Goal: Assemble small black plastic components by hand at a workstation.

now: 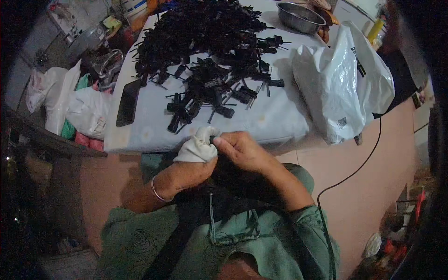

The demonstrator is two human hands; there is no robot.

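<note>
My left hand [193,165] has its fingers curled, covered by a white cloth or glove [198,148]. Against it, my right hand [240,150] pinches a small black part [212,139] between thumb and fingers. Only a bit of that part shows where the two hands meet, just off the table's near edge; the rest is hidden. Beyond my hands lies a large pile of black plastic parts [200,28], many with thin rods sticking out. Several loose ones, such as a black plastic part [175,112], lie nearest to me.
A dark flat phone-like slab [128,103] lies on the left of the white-covered table [154,133]. On the right stands a white plastic bag [336,88], with a metal bowl [301,17] behind it. Filled bags [88,112] crowd the left side. A black cable [350,178] hangs at the right.
</note>
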